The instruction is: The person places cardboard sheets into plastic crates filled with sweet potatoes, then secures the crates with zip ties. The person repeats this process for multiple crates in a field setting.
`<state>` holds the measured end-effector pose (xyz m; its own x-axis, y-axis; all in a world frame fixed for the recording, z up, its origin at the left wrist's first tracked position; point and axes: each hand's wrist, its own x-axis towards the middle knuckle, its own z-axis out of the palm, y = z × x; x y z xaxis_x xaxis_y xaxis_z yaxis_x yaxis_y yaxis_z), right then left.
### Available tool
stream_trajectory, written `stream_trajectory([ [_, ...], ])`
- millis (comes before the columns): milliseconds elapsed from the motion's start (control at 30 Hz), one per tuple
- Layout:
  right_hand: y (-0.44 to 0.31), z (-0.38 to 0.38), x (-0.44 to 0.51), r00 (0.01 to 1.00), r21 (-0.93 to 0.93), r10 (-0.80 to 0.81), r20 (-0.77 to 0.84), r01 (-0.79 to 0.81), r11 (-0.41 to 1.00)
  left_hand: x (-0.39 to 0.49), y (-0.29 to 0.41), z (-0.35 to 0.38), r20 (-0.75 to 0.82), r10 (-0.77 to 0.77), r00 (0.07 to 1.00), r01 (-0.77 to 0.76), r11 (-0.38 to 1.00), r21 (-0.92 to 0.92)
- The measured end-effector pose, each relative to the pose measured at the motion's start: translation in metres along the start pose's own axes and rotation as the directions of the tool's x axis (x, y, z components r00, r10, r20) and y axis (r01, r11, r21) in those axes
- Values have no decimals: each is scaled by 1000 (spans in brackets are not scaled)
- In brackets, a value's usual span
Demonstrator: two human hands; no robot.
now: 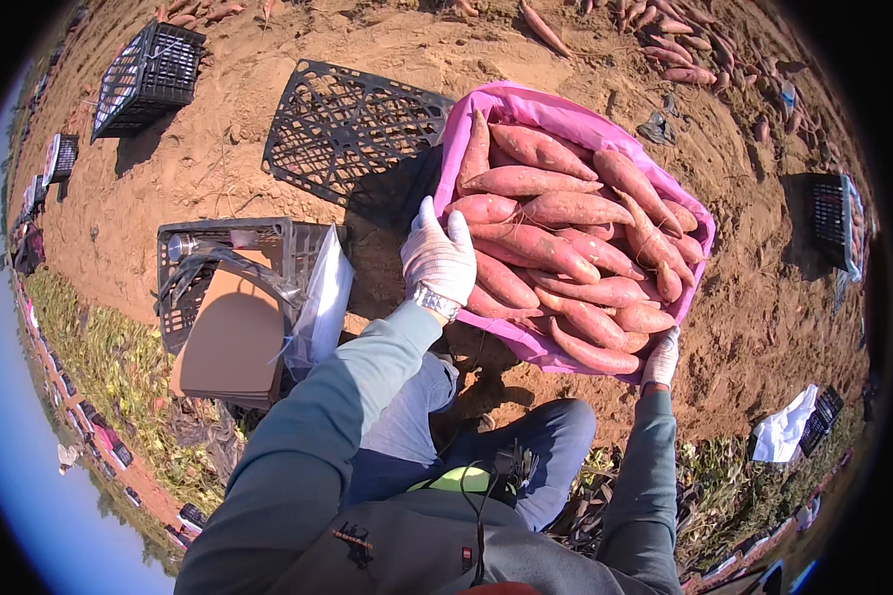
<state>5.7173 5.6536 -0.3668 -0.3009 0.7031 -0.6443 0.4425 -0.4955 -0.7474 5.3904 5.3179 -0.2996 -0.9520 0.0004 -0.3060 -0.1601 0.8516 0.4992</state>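
Note:
Before me is a crate of sweet potatoes (543,230) lined with a pink plastic sheet (536,100), which folds over its rim and hides most of the crate. The red-skinned roots are heaped up to the rim. My left hand (439,256), in a whitish knit glove with a metal watch at the wrist, grips the left edge, thumb on the inner side. At the lower right corner, my right hand (662,361), gloved too, holds the rim; its fingers are partly hidden under the liner.
A black plastic lattice panel (350,137) lies beside the lined crate. To the left, a black crate (223,227) holds cardboard sheets (234,327) and a white plastic bag (324,297). More sweet potatoes (677,44) lie on the soil; another crate (152,82) stands upper left.

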Motion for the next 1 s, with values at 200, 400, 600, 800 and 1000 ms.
stream_trajectory([
  [200,-23,26,-12,999,113,37,5,-37,993,26,-43,4,209,-14,978,114,874,-472],
  [400,-43,49,-25,996,44,26,82,-30,999,132,-201,40,399,-210,893,387,811,-439],
  [600,-43,51,-35,996,39,86,-9,-86,996,176,-273,108,504,-276,818,110,936,334],
  [800,-44,60,-37,998,38,50,-26,-49,998,170,-271,105,700,-531,478,835,29,-549],
  [1000,-42,54,-16,994,91,53,97,-62,994,173,-289,100,649,-563,512,787,6,-617],
])
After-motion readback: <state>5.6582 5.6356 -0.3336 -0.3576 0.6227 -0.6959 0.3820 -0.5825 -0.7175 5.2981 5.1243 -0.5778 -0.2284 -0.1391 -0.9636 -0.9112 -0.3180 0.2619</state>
